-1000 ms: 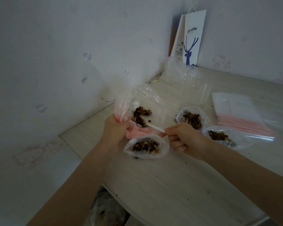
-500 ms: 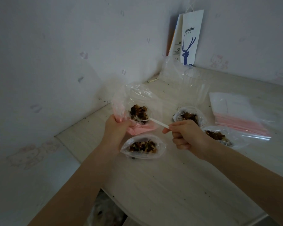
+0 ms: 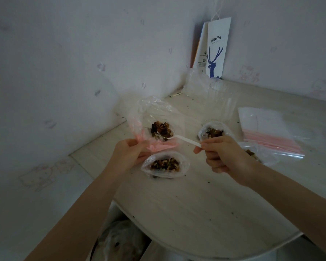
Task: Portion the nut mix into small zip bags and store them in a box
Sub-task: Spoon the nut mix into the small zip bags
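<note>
Printed in blue on the white paper bag (image 3: 217, 48): "coffee", preceded by a word too blurred to read for certain. Small print on its side panel illegible.

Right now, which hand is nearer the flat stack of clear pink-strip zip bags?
Right. The right hand sits just left of the stack; left hand is farther left, gripping the large clear nut bag.

Wide open across the near half of the pale wood-grain table (image 3: 196, 213). Crowded mid-table: big crinkled clear bag of dark nut mix (image 3: 156, 110), small filled clear bag (image 3: 165, 164) just in front, second small bag (image 3: 213, 131) to its right. Blocked at right by flat stack of pink-striped zip bags (image 3: 271, 137).
</note>
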